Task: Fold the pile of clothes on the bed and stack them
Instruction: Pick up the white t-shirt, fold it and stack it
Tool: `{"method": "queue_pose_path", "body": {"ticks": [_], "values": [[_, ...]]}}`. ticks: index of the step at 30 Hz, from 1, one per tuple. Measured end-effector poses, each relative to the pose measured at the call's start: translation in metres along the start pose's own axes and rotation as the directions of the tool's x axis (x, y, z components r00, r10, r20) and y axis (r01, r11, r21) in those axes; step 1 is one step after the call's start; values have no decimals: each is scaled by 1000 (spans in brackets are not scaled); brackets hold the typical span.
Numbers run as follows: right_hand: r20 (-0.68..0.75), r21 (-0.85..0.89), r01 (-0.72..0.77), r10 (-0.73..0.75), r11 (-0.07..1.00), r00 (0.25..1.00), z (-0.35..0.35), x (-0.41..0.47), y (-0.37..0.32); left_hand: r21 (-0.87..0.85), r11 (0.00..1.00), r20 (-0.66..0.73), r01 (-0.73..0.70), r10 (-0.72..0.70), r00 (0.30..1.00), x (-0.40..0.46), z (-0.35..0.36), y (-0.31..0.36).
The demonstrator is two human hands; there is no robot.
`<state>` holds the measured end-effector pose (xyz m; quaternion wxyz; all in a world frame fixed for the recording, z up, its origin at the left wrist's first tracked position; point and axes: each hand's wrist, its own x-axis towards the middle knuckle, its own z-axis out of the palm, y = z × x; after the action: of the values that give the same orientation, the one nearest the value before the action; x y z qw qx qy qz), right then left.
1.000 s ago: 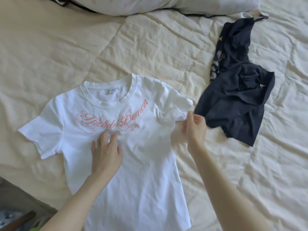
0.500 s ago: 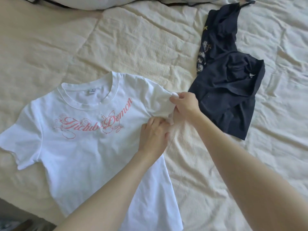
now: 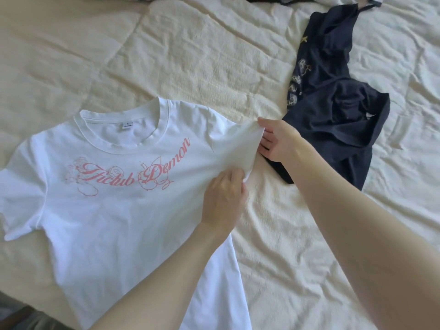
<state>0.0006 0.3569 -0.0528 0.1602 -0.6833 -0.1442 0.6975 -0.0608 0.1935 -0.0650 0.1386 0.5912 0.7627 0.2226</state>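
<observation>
Two garments lie on the cream quilted bed: a white cotton T-shirt with pink script lettering, spread face up near the person, and a crumpled dark navy garment just beside its right sleeve. A second ago the left hand lay flat on the middle of the shirt's chest; it now sits at the right edge of the shirt, near the armpit, fingers curled down onto the cloth, seemingly pinching or pinning the lower corner of the sleeve, though the fingertips are hidden. The right hand, which was pinching cloth lower at the side, now holds the end of the right sleeve: thumb on top at the hem, fingers straight beneath, the sleeve lifted off the bed and drawn taut. The hand's wrist lies over the edge of the navy garment.

The change suggests smoothing is done and the first fold has begun: the right sleeve is probably about to be turned inward across the chest. Nothing is folded or stacked yet, so the task is at an early stage, with the navy garment untouched.
</observation>
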Motion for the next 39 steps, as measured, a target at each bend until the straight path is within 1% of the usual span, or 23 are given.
{"method": "queue_pose_path", "body": {"ticks": [2, 3, 4, 5, 7, 9, 10, 11, 12, 14, 15, 17, 18, 20, 22, 23, 25, 27, 29, 32, 34, 36, 39], "values": [[-67, -32, 107, -109, 994, 992, 6, -5, 2, -135, 982, 51, 135, -130, 990, 3, -3, 0], [-81, -66, 194, -199, 979, 977, 10, -9, 4, -267, 928, 100, 260, -242, 965, 4, -5, 1], [-65, -114, 298, -307, 948, 950, 16, -16, 6, -422, 817, 149, 392, -364, 919, 4, -8, 2], [-9, -163, 409, -416, 898, 909, 23, -24, 10, -563, 660, 200, 497, -475, 857, 3, -12, 2], [146, -272, 619, -604, 737, 784, 39, -46, 22, -762, 248, 370, 598, -590, 717, -3, -23, -1], [316, -365, 754, -689, 546, 652, 55, -64, 42, -797, -224, 575, 561, -564, 593, -14, -41, -14], [413, -419, 784, -672, 459, 614, 60, -70, 54, -772, -385, 631, 506, -559, 538, -21, -53, -25], [520, -488, 796, -613, 359, 595, 65, -75, 68, -759, -461, 650, 460, -582, 488, -26, -64, -42], [617, -563, 793, -519, 234, 591, 67, -80, 82, -764, -467, 642, 445, -620, 451, -30, -76, -59], [748, -600, 799, -329, 35, 576, 67, -85, 107, -786, -341, 581, 515, -692, 429, -26, -98, -93], [784, -569, 822, -292, 11, 547, 66, -89, 117, -775, -245, 554, 582, -706, 442, -19, -106, -106], [778, -509, 860, -407, 37, 478, 62, -96, 133, -695, -3, 512, 719, -704, 492, 3, -114, -121], [704, -520, 851, -529, 71, 474, 58, -97, 139, -639, 130, 489, 758, -692, 531, 16, -115, -124], [400, -590, 773, -747, 234, 531, 46, -95, 144, -551, 366, 469, 750, -608, 641, 42, -113, -120], [112, -622, 666, -794, 413, 597, 30, -88, 140, -484, 521, 507, 703, -487, 711, 64, -107, -113], [51, -659, 608, -779, 444, 625, 23, -82, 136, -457, 572, 528, 682, -442, 725, 73, -102, -109], [139, -735, 548, -704, 398, 697, 12, -69, 132, -412, 635, 535, 653, -411, 738, 89, -88, -103], [292, -777, 561, -628, 284, 722, 10, -63, 134, -361, 705, 471, 610, -427, 772, 102, -73, -100], [386, -785, 605, -658, 134, 647, 11, -64, 141, -332, 740, 404, 585, -449, 797, 112, -61, -100], [412, -757, 651, -816, -58, 406, 11, -66, 157, -320, 783, 329, 534, -437, 837, 125, -52, -105], [454, -739, 650, -845, -177, 285, 11, -64, 163, -330, 804, 288, 495, -414, 864, 131, -48, -107], [514, -730, 630, -821, -266, 249, 10, -58, 164, -316, 840, 257, 440, -371, 892, 131, -45, -107], [530, -782, 540, -788, -311, 313, 8, -51, 160, -324, 863, 242, 389, -322, 915, 123, -44, -106]]}}
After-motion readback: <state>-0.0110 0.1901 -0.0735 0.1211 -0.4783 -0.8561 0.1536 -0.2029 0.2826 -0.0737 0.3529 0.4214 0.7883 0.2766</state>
